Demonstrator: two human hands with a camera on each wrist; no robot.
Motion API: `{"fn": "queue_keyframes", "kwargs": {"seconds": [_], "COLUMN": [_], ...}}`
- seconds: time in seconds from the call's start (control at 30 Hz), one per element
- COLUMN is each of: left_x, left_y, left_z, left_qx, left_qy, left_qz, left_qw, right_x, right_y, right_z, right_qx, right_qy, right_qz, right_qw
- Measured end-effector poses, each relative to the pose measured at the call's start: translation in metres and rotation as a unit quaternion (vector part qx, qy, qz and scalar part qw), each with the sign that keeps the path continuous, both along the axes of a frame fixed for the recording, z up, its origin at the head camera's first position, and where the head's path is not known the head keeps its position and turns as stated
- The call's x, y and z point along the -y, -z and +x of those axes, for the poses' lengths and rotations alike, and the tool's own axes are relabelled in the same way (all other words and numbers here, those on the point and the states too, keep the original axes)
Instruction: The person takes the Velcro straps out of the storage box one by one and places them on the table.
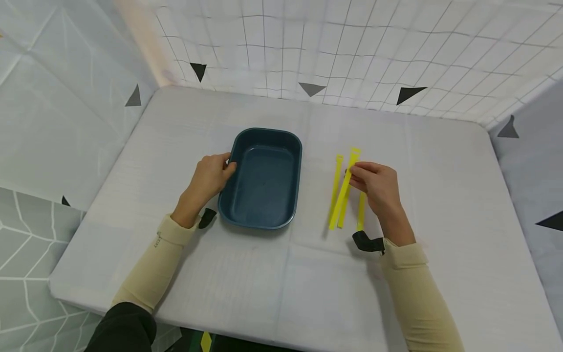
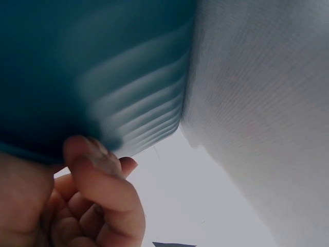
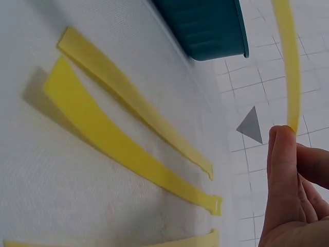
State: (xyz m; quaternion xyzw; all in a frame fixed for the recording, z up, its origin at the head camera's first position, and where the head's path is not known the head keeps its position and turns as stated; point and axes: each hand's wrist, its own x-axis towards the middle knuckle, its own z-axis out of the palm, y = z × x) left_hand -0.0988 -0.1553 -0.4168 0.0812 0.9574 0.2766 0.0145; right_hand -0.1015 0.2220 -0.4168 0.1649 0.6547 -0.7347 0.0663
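A dark teal rectangular tub stands on the table, its inside bare. My left hand grips its left wall, thumb over the rim and fingers outside. In the left wrist view the ribbed outer wall shows above the curled fingers. To the right of the tub, my right hand pinches a yellow cable strap between thumb and fingertips, raised above the table. Three more yellow straps lie beneath: one at the left, one in the middle, and one at the right, partly behind the hand.
A white cloth covers the table. Behind it hangs a white grid-lined sheet with dark triangles. Pale sheets close off the left side. A black wrist-camera piece sits below the right hand.
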Motion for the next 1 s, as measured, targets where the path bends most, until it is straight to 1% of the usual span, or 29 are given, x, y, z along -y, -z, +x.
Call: {"fn": "queue_keyframes", "kwargs": {"seconds": [0.2,0.47,0.7,0.83,1.0], "left_x": [-0.001,-0.001,0.0,0.0,-0.001], "left_y": [0.0,-0.002,-0.002,-0.002,0.001], "left_z": [0.0,0.001,0.0,0.0,0.0], "left_qx": [0.0,0.004,0.011,0.015,0.014], "left_qy": [0.0,-0.002,-0.005,-0.006,-0.006], "left_qz": [0.003,0.006,0.003,0.004,0.004], "left_qw": [1.0,1.0,0.9999,0.9999,0.9999], "right_x": [-0.007,-0.018,-0.033,-0.04,-0.047], "right_y": [0.001,0.0,0.001,0.002,0.004], "right_z": [0.003,0.007,0.011,0.013,0.016], "right_qx": [-0.003,-0.001,-0.001,0.006,0.016], "right_qy": [0.009,0.017,0.03,0.039,0.047], "right_qz": [-0.013,-0.016,-0.013,-0.006,-0.001], "right_qw": [0.9999,0.9997,0.9995,0.9992,0.9988]}}
